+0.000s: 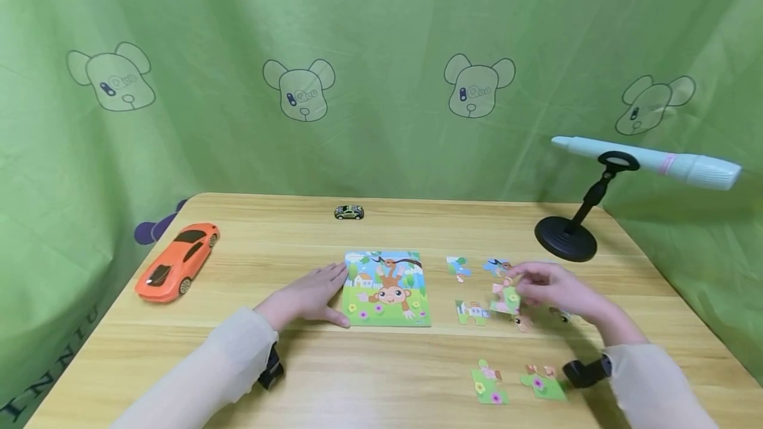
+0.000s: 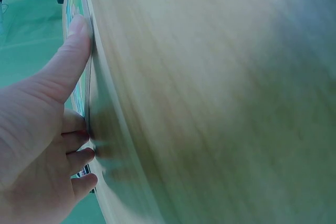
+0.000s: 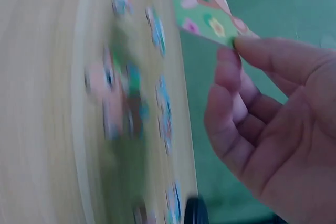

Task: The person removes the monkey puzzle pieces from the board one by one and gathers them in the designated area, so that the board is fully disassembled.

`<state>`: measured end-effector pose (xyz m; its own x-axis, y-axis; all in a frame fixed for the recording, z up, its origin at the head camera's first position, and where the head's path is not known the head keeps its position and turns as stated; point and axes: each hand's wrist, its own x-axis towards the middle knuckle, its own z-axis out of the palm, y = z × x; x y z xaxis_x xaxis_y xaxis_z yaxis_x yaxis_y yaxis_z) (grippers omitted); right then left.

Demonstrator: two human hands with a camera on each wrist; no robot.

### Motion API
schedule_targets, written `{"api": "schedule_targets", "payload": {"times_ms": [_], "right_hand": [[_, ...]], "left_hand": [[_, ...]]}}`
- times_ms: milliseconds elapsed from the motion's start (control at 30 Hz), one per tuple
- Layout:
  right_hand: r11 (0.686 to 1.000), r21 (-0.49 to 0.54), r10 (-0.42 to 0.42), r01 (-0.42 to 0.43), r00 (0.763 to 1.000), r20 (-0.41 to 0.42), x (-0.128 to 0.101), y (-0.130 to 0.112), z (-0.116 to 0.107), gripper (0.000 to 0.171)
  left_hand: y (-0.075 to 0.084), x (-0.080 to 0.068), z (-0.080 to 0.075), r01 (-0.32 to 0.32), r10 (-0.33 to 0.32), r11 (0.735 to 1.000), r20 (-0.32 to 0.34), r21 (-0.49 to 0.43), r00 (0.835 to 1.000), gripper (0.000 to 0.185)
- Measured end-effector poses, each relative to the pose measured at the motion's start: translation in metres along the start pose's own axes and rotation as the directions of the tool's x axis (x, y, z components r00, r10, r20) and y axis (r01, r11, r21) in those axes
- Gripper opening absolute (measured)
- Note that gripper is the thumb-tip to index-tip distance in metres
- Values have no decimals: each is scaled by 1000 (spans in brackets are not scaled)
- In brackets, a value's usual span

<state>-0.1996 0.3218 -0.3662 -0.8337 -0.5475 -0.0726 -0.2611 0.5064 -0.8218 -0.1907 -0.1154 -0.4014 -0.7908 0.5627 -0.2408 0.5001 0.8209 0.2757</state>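
Observation:
My left hand (image 1: 311, 293) rests at the left side of a square monkey picture board (image 1: 378, 313), fingers fairly straight and thumb at its lower left corner. In the left wrist view the thumb (image 2: 68, 59) lies along the board's edge. Between thumb and fingertips, my right hand (image 1: 551, 286) pinches a jigsaw puzzle piece (image 3: 202, 17). That piece is green with flowers and a pink hand printed on it, and is raised above the table. Loose puzzle pieces lie below and around it, among them one with a house (image 1: 471, 312) and one with blue sky (image 1: 457, 266).
Two flowered pieces, one on the left (image 1: 489, 386) and one on the right (image 1: 544, 384), lie nearer me. An orange toy car (image 1: 179, 262) stands at the left, a small dark toy car (image 1: 348, 212) at the back. At the back right, a black stand (image 1: 566, 238) holds a light blue microphone (image 1: 646, 159).

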Motion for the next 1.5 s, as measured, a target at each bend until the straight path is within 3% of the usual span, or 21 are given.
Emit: {"api": "schedule_targets", "payload": {"times_ms": [200, 400, 667, 800, 1200, 1400, 1500], "right_hand": [[998, 37, 40, -44, 994, 103, -36, 28, -33, 27], [983, 137, 88, -122, 970, 228, -73, 62, -58, 28], [905, 302, 187, -300, 917, 351, -102, 89, -65, 31], [890, 334, 171, -310, 906, 386, -105, 95, -61, 30], [908, 318, 129, -273, 904, 408, -101, 96, -58, 30], [930, 267, 143, -253, 917, 372, -102, 93, -58, 28], [956, 218, 113, -197, 932, 344, -98, 87, -59, 28]], "left_hand": [[0, 1, 0, 1, -1, 1000, 1, 1, 1000, 101], [1, 1, 0, 4, -4, 1000, 5, -12, 1000, 101], [0, 1, 0, 9, -9, 1000, 5, -12, 1000, 101], [-1, 1, 1, 7, -7, 1000, 4, -4, 1000, 101], [-3, 2, 2, -2, 2, 1000, 6, -25, 1000, 101], [-3, 3, 1, -2, 2, 999, 10, -37, 1000, 102], [-4, 2, 0, -1, 2, 999, 11, -50, 1000, 102]]}}
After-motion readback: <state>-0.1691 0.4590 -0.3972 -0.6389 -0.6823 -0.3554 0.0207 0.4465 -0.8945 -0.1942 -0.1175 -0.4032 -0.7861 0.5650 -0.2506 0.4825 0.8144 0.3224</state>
